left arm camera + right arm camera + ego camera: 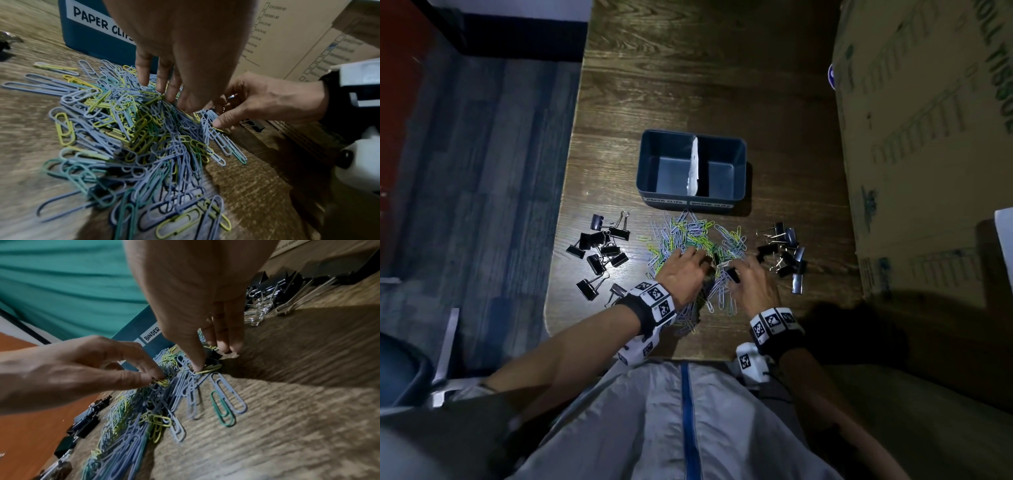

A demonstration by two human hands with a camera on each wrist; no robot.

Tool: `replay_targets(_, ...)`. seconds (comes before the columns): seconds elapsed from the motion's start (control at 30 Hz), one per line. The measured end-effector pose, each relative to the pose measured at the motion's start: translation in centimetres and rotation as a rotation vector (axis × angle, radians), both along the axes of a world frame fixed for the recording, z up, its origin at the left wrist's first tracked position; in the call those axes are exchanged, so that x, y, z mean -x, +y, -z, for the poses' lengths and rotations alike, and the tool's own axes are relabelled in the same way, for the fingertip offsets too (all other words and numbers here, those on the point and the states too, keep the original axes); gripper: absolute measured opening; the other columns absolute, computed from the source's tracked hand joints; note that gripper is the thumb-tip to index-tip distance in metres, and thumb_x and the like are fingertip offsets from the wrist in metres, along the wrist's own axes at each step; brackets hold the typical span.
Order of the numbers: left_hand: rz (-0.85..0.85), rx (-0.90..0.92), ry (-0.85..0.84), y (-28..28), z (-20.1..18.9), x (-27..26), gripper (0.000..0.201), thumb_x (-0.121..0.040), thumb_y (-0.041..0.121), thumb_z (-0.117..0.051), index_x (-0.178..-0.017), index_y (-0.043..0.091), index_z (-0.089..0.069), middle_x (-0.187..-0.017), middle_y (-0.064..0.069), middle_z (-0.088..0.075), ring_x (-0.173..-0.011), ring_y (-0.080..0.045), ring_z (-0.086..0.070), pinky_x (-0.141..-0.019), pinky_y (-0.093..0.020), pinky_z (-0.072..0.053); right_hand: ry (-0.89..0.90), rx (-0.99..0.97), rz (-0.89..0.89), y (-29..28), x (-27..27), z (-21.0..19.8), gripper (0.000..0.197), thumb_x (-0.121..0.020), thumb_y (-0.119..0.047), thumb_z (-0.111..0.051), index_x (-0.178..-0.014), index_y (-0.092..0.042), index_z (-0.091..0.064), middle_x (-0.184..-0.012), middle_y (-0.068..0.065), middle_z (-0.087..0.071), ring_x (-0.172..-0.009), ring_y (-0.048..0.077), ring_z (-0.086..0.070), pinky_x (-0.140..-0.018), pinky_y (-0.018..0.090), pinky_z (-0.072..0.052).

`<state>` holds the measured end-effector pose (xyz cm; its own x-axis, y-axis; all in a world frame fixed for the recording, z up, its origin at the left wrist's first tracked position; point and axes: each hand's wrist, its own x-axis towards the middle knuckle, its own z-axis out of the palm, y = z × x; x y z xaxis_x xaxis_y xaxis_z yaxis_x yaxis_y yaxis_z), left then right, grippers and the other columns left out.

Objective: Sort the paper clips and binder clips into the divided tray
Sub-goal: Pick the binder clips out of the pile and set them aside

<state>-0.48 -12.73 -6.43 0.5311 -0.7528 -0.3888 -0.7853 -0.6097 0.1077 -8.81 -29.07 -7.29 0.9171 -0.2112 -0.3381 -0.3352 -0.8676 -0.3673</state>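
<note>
**Fingers of both hands set into the paper clip heap**

Fingertips [170,91] of the left hand [683,274] are held straight and close together, pressed down into the paper clips [693,243]; nothing is seen gripped by them. By the right hand [755,284] a black binder clip [212,357] is pinched between thumb and fingers at the heap's right edge, a detail shown plainly only by the right wrist view. In the left wrist view the same clip's wire handles are seen between the curled fingers, while its black body is hidden.

Near the table [722,85] edge, the blue, green and yellow paper clips are piled between the two hands. Loose binder clips are scattered to the left [602,250] and to the right [786,253], well apart, as shown by the head view.

Just beyond the heap the divided tray [690,200] stands, both compartments bare. "PAPER CLIPS" is read on its left label [98,24]; "BINDER" is read on the right label [152,335], the rest being hidden.

At the far right a cardboard box [928,154] is seen, with green print too distorted to be read with certainty.
</note>
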Motion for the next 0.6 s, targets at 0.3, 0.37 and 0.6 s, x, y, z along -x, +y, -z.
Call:
replay_targets(0.3,-0.128,0.104,0.018,-2.5,0.0,-0.6,0.039,-0.094,0.034,-0.053,-0.127,0.014,-0.047,-0.130,-0.009,-0.051,-0.114,-0.025,-0.049,-0.092,-0.040,-0.047,-0.007,-0.116,0.125,0.3,-0.3,0.5,0.048,-0.074,-0.019,-0.084,-0.080,-0.029,-0.037,-0.092,-0.005,-0.058,-0.072,0.021,-0.058,-0.065,0.042,-0.053)
replay_targets(0.37,-0.225,0.114,0.053,-3.1,0.1,-0.6,0.041,-0.093,0.039,-0.051,-0.125,0.014,-0.046,-0.126,-0.008,-0.053,-0.113,-0.025,-0.050,-0.091,-0.040,-0.046,-0.011,-0.133,0.122,0.4,-0.1,0.5,0.047,-0.072,-0.018,-0.084,-0.076,-0.028,-0.038,-0.081,-0.010,-0.055,-0.066,0.018,-0.056,-0.062,0.041,-0.053)
replay_targets(0.6,-0.408,0.037,0.082,-4.8,-0.2,-1.1,0.044,-0.090,0.031,-0.061,-0.126,0.015,-0.045,-0.123,-0.008,-0.057,-0.112,-0.025,-0.054,-0.084,-0.040,-0.050,-0.008,-0.207,0.102,0.2,0.8,0.0,0.032,-0.070,-0.020,-0.085,-0.083,-0.028,-0.058,-0.080,-0.018,-0.056,-0.069,0.009,-0.056,-0.063,0.030,-0.049)
